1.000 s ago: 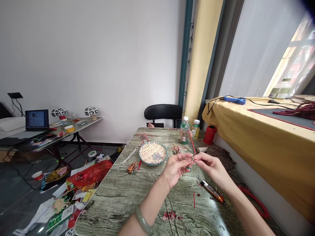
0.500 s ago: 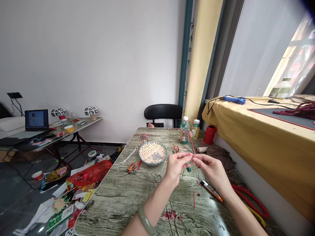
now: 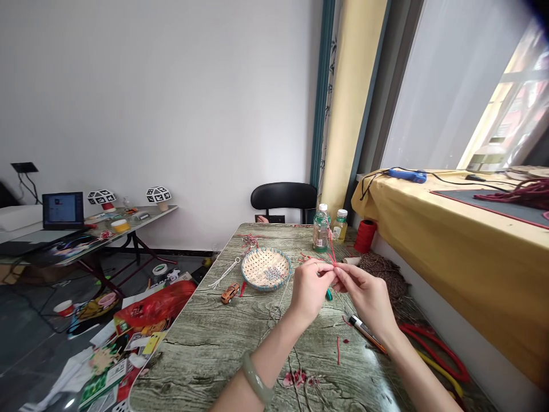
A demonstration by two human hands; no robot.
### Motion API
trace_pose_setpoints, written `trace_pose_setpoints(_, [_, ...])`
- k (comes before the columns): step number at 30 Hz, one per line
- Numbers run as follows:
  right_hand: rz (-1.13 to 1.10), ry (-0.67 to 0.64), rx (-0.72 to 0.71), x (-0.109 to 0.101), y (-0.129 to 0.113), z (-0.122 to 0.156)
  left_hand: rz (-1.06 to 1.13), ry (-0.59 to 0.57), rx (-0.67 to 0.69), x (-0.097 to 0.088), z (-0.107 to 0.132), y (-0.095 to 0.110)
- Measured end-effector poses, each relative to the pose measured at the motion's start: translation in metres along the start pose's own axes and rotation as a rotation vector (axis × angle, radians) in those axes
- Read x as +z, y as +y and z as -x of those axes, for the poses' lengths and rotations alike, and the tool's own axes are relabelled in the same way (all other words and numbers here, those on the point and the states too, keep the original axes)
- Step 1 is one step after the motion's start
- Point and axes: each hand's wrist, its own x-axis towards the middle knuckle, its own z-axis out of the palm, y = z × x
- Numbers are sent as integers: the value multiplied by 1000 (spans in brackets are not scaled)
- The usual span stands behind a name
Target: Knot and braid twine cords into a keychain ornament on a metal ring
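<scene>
Red cord (image 3: 331, 247) stretches from the green-labelled bottle (image 3: 320, 229) down to my fingers. My left hand (image 3: 309, 286) pinches it, thumb against fingers, a green bangle on that forearm. Close against it, my right hand (image 3: 364, 292) pinches the same cord, fingertips touching those of the left. The exact spot they grip is hidden by the fingers. Left of my hands, a round woven basket (image 3: 253, 274) holds small silvery beads (image 3: 273, 273). A small green object (image 3: 329, 294) lies beneath my hands on the table.
An orange toy car (image 3: 230, 293) and a braided cord piece (image 3: 226, 272) lie left of the basket. A pen-like tool (image 3: 366, 333) rests by my right wrist. Behind stand a smaller bottle (image 3: 340, 226), a red spool (image 3: 365, 236) and a brown cord heap (image 3: 384, 274).
Both hands stay together at the cord. The left hand has turned slightly, its fingers curling more. My right fingertips have shifted slightly left and up.
</scene>
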Motion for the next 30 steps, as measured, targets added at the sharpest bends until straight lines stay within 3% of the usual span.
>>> trace_pose_setpoints(10, [41,201,-93,-6,-3,-4,-241,-88,125,1,-10,8])
trace_pose_setpoints(17, [-241,156,-69,-18,-11,-11,-261,-223,217,7,-18,9])
trace_pose_setpoints(23, [-400,150,-13,-21,-15,-12,-302,-205,320,3,-21,22])
trace_pose_setpoints(30, [-524,203,40,-26,-14,-12,-250,-388,418,5,-27,26])
